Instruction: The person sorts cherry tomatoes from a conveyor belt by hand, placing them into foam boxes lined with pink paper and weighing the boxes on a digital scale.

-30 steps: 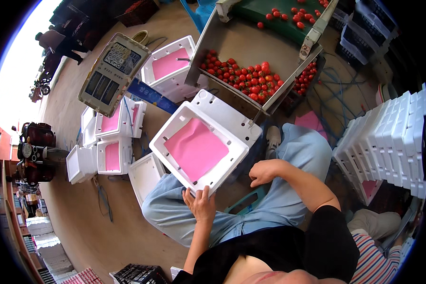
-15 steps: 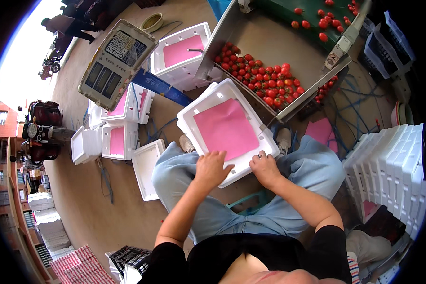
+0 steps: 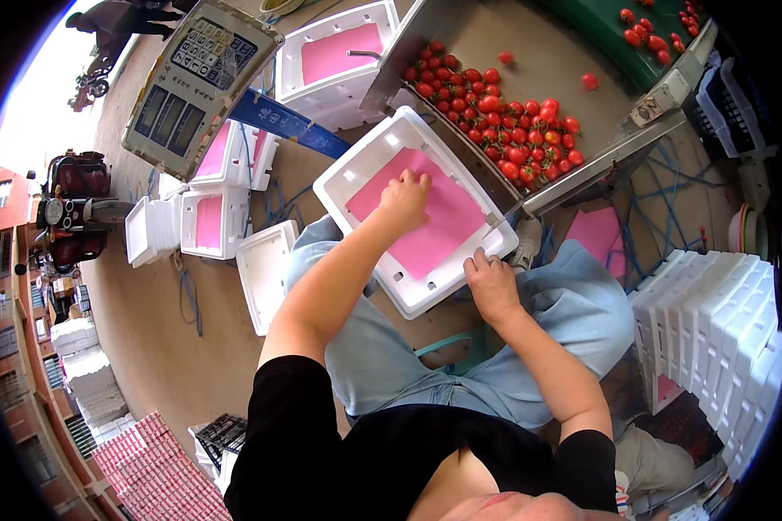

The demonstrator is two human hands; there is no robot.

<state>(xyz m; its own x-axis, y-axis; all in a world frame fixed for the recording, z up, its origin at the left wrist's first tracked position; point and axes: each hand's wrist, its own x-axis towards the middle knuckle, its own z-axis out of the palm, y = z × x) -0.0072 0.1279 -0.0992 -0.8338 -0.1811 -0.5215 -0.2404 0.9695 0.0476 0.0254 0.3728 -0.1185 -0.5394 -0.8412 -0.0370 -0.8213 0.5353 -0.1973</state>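
A white foam box [image 3: 382, 286] sits tilted in front of my knees, its floor covered by a pink sheet [image 3: 447, 217]. My left hand [image 3: 404, 204] reaches into the box and rests on the sheet, fingers bent and apart. At the box's near right edge, my right hand [image 3: 490, 282] has its fingers hooked over the rim; a ring shows on one finger. Just beyond the box, a metal chute tray [image 3: 478, 43] holds a heap of small red tomatoes [image 3: 517, 130]. Two tomatoes blur along the tray's bare bottom.
A scale display [image 3: 195, 87] on a blue post [image 3: 287, 126] stands at the far left. Foam boxes with pink sheets [image 3: 343, 52] are behind it. A foam lid [image 3: 265, 273] lies by my left knee. Stacked white foam pieces [image 3: 704, 321] stand on the right, near tangled blue straps [image 3: 669, 195].
My left hand has moved from the near rim to the middle of the pink sheet. My right hand stays at the near right edge. Some tomatoes have rolled down from the green belt.
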